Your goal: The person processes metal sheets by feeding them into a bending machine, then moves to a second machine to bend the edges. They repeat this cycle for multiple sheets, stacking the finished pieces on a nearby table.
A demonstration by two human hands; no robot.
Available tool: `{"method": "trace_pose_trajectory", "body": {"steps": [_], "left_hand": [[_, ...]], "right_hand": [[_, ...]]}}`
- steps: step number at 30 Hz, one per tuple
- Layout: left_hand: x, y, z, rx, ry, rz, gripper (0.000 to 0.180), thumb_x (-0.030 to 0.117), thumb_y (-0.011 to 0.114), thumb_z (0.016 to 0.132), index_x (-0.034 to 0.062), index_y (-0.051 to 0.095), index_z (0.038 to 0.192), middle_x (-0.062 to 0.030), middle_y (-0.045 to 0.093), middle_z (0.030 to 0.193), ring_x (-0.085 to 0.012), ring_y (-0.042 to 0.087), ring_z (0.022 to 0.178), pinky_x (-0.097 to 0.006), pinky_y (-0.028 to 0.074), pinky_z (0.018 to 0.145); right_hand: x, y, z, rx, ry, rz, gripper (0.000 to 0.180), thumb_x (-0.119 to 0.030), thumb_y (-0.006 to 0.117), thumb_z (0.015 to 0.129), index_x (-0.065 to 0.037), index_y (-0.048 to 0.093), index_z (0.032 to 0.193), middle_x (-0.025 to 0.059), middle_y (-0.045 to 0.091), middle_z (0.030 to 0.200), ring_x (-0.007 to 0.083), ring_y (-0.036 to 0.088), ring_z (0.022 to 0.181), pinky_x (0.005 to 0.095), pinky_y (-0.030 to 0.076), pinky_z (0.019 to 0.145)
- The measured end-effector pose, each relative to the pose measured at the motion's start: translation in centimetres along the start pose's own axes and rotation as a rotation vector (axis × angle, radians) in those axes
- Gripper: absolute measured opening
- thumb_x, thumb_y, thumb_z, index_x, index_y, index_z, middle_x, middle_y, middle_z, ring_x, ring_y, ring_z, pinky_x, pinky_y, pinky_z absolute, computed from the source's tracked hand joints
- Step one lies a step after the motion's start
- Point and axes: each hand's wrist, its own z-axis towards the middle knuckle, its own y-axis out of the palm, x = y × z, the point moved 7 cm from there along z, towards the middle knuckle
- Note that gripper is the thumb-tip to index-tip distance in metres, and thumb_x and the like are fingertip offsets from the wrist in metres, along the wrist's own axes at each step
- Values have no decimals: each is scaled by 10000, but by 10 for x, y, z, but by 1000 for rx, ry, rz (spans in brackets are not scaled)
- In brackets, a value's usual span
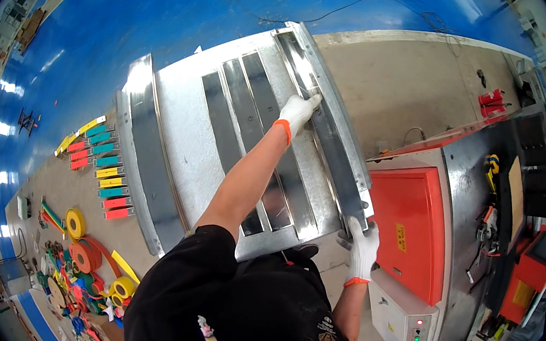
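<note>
A large galvanized sheet-metal panel [180, 118] with raised edges and several dark inset bands lies in front of me. Along its right side runs a long dark grey strip [332, 157]. My left hand [297, 113], in a white glove with an orange cuff, reaches across the panel, its fingers closed at the strip's edge about midway along. At the near right corner, my right hand [362, 248], gloved alike, has its fingers curled round the end of the strip beside the panel edge. The fingers' undersides are hidden.
A red-doored cabinet [409, 228] and a grey control box [402, 316] with lit buttons stand close at right. Coloured bars [109, 171] lie at left, above tape rolls [87, 255] and scattered coloured pieces. A dark cable [347, 12] crosses the blue floor.
</note>
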Motion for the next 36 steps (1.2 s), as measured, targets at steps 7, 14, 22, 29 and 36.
{"method": "trace_pose_trajectory", "body": {"steps": [7, 14, 22, 29, 36], "left_hand": [[44, -22, -26, 182, 268, 969, 513, 450, 623, 973, -42, 739, 1063, -299, 711, 1092, -432, 693, 1064, -495, 548, 929], [109, -97, 14, 499, 546, 1274, 600, 505, 633, 928, -27, 644, 1203, -248, 699, 1135, -403, 674, 1097, -491, 542, 937], [140, -179, 124, 309, 396, 1487, 834, 655, 631, 849, -7, 596, 1355, -249, 582, 1349, -398, 564, 1274, -452, 483, 1062], [148, -160, 114, 297, 394, 1512, 720, 658, 686, 810, 30, 741, 1158, -230, 641, 1212, -380, 640, 1147, -471, 522, 973], [115, -113, 67, 304, 546, 1612, 687, 666, 674, 837, 20, 759, 1054, -214, 686, 1124, -364, 672, 1065, -490, 511, 897]], "right_hand": [[-43, -57, -12, 345, -95, -796, 694, -491, 656, 905, -54, 529, 1429, 229, 704, 1205, 388, 675, 1107, 462, 516, 936], [32, 0, -32, -344, 306, -448, 526, -406, 706, 941, 49, 663, 1201, 100, 718, 867, 149, 693, 721, 267, 562, 643], [86, 37, -39, -428, 455, -51, 686, -425, 711, 942, 4, 503, 1437, 144, 635, 1235, 244, 667, 946, 355, 576, 823], [112, 41, -37, -334, 611, 224, 678, -257, 715, 962, 5, 399, 1500, 107, 573, 1367, 255, 654, 1015, 446, 575, 847], [138, 15, -37, -230, 489, 313, 530, -140, 667, 982, 28, 461, 1439, 92, 649, 1082, 176, 647, 826, 408, 570, 728]]}}
